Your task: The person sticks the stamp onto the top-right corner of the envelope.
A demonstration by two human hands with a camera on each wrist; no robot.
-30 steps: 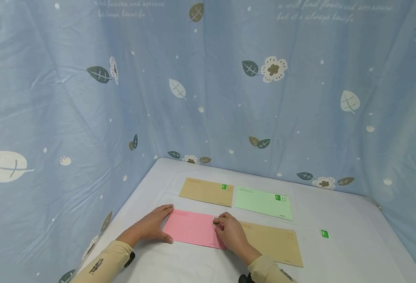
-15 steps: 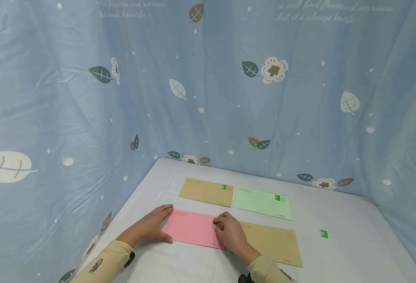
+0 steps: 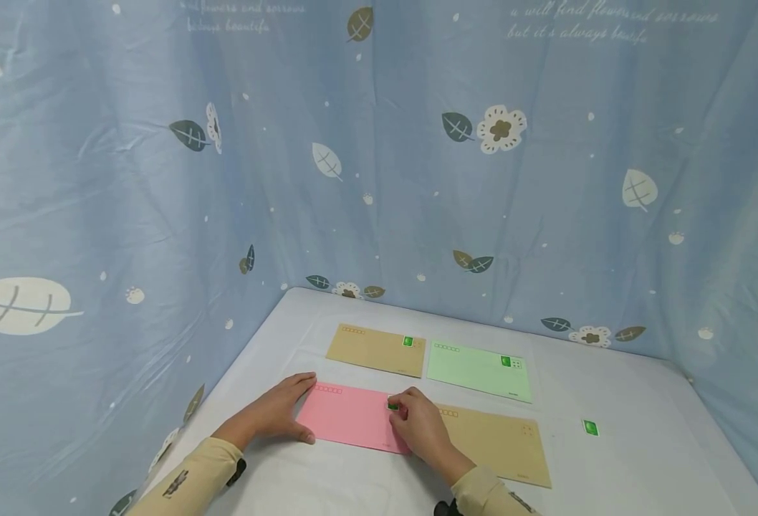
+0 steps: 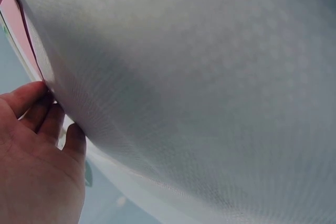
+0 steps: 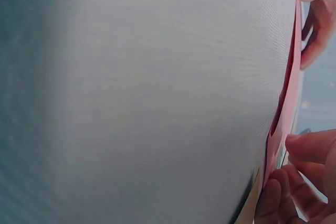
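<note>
A pink envelope lies flat on the white table between the two hands. My left hand rests at its left side, thumb and fingers spread along the edge; the left wrist view shows these fingers extended, with a strip of pink beyond. At the envelope's upper right corner my right hand pinches a small green stamp, held close against the paper with its right part hidden. In the right wrist view the thumb and fingers are bent at the pink edge.
A brown envelope lies just right, partly behind the right hand. Farther back are a stamped brown envelope and a stamped light green envelope. One loose green stamp lies on the table. A blue patterned curtain hangs around.
The right fingertips shift slightly over the stamp on the pink envelope, now covering its upper part. The left hand and the envelopes stay in place.
</note>
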